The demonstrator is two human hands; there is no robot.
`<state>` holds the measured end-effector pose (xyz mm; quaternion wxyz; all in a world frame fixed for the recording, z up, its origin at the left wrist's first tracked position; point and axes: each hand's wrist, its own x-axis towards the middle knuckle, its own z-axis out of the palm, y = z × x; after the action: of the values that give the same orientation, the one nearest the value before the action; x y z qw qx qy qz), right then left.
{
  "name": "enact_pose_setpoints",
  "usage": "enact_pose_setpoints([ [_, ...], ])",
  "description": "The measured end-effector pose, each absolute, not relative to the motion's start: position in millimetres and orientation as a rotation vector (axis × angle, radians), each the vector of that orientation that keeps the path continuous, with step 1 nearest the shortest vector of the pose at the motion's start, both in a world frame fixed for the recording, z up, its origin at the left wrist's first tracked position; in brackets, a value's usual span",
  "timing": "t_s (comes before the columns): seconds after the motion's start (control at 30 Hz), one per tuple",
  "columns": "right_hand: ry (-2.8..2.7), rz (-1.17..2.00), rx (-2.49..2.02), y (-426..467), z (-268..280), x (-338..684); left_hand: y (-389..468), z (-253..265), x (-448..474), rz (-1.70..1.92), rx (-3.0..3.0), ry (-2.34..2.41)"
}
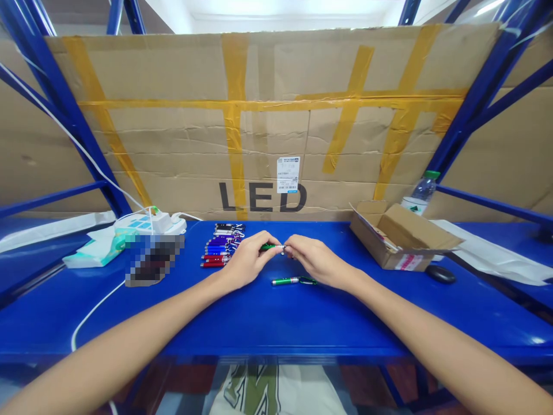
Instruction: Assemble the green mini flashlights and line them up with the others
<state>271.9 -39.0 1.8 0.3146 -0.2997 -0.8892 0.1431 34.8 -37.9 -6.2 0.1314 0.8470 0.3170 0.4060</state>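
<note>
Between my hands is a small green keychain flashlight (268,247), held level just above the blue tabletop. Its body is pinched by my left hand (248,262), fingers closed. At the silvery end, the fingertips of my right hand (317,259) are closed on the same flashlight; exactly what they grip there is hidden. A second green flashlight (285,281) lies on the table just below my hands, its clip end under the right hand. Left of my left hand, a column of similar flashlights (213,259) in red, blue, purple, silver and black lies with metal clips facing right.
An open cardboard box (400,242) stands at the right, with a black mouse (440,274) and a bottle (421,193) near it. At the left are a power strip (173,223), a tissue pack (95,248) and a white cable (93,311). A large cardboard sheet (181,155) closes off the back.
</note>
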Motion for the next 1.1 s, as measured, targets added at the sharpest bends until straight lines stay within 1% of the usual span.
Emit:
enact_pose_setpoints([
  [0.07, -2.350, 0.476, -0.791, -42, 5, 272, -38, -7, 34, 1.175, 2.517, 0.870],
  [0.1, -2.322, 0.615, -0.807, -43, 7, 271, -38, -8, 33, 1.179, 2.576, 0.822],
  [0.2, -2.081, 1.227, -0.852, -44, 11, 268, -39, -9, 29, 1.171, 2.800, 0.692],
  [0.27, -1.905, 1.550, -0.846, -42, 13, 268, -39, -9, 28, 1.148, 2.915, 0.676],
  [0.3, -1.867, 1.632, -0.844, -42, 13, 268, -40, -8, 28, 1.139, 2.944, 0.680],
  [0.33, -1.869, 1.648, -0.849, -41, 13, 269, -40, -8, 28, 1.141, 2.946, 0.687],
  [0.4, -1.949, 1.503, -0.882, -40, 13, 270, -40, -7, 29, 1.165, 2.866, 0.709],
  [0.53, -2.123, 1.022, -0.934, -41, 10, 269, -36, -9, 32, 1.148, 2.595, 0.795],
  [0.63, -2.243, 0.826, -0.896, -42, 8, 269, -34, -10, 33, 1.114, 2.519, 0.842],
  [0.7, -2.238, 0.869, -0.879, -42, 7, 269, -34, -11, 32, 1.123, 2.553, 0.821],
  [0.87, -1.974, 1.465, -0.825, -42, 6, 266, -36, -12, 27, 1.146, 2.749, 0.707],
  [0.93, -1.963, 1.521, -0.850, -37, 4, 267, -36, -11, 27, 1.133, 2.786, 0.703],
  [0.97, -2.006, 1.435, -0.900, -34, 3, 269, -36, -10, 27, 1.131, 2.777, 0.718],
  [1.0, -2.066, 1.277, -0.976, -29, 2, 273, -37, -9, 28, 1.132, 2.749, 0.746],
  [1.03, -2.137, 1.039, -1.062, -23, 1, 278, -37, -8, 28, 1.130, 2.708, 0.785],
  [1.1, -2.186, 0.436, -1.262, -11, 0, 291, -38, -6, 29, 1.105, 2.620, 0.883],
])
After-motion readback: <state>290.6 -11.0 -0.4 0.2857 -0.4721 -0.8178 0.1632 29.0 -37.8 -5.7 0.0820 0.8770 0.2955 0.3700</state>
